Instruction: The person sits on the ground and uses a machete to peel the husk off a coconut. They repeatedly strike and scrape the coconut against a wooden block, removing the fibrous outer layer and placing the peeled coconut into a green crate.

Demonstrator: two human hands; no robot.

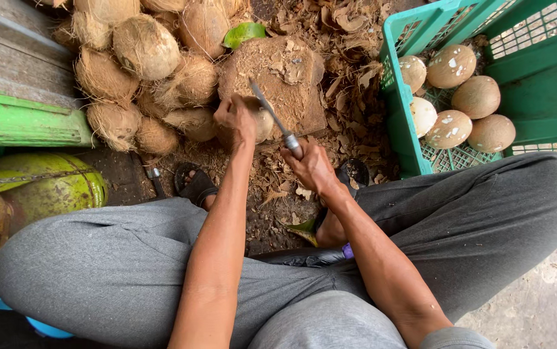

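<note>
My left hand (pixel 234 117) grips a partly peeled coconut (pixel 263 123) and presses it against a worn wooden chopping block (pixel 278 74). My right hand (pixel 310 167) holds a knife (pixel 270 113) by its metal handle. The blade slants up and to the left across the top of the coconut. I sit with knees spread in grey trousers, and both forearms reach forward between them.
A heap of brown husked coconuts (pixel 142 64) lies at the upper left. A green plastic crate (pixel 530 71) at the right holds several peeled coconuts (pixel 451 129). Green unhusked coconuts (pixel 52 187) sit at the left. Husk shavings cover the ground around my sandalled feet.
</note>
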